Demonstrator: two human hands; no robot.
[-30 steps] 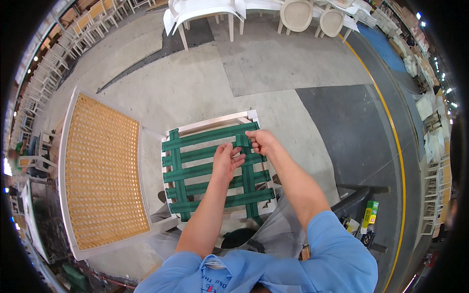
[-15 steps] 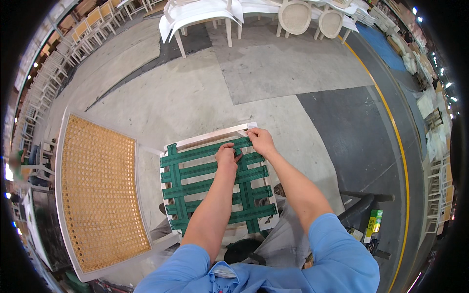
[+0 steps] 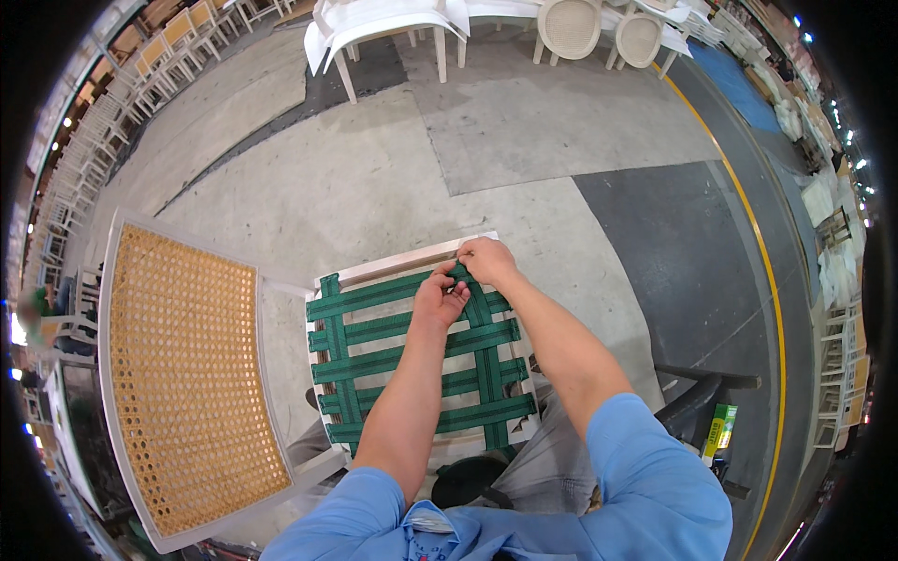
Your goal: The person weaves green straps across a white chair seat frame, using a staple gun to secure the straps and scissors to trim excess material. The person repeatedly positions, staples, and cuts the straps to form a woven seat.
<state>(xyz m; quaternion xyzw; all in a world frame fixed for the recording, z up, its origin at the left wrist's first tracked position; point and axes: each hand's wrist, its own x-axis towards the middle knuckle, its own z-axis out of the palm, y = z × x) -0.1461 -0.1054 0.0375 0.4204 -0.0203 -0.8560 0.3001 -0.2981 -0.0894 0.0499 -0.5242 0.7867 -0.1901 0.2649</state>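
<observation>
A pale-framed chair stands in front of me, its woven cane backrest (image 3: 192,374) on my left. Green webbing straps (image 3: 407,365) cross one another over the open seat frame (image 3: 402,261). At the far right corner of the seat, my right hand (image 3: 488,261) is closed, pinching the end of a green strap beside the far rail. Just left of it, my left hand (image 3: 440,299) grips the same strap between thumb and forefinger; its other fingers curl loosely. The fingertips partly hide the strap's end.
Pale chairs and frames stand on a white-covered table (image 3: 388,26) at the far side. Rows of chairs (image 3: 70,178) line the left. By my right side are a dark bar (image 3: 687,397) and a green-and-yellow box (image 3: 719,431). A yellow line (image 3: 769,280) runs along the floor.
My right hand has shifted left, closer to my left hand, with the strap end. The crossing strap now slants toward the fingers. My left hand has opened its lower fingers somewhat.
</observation>
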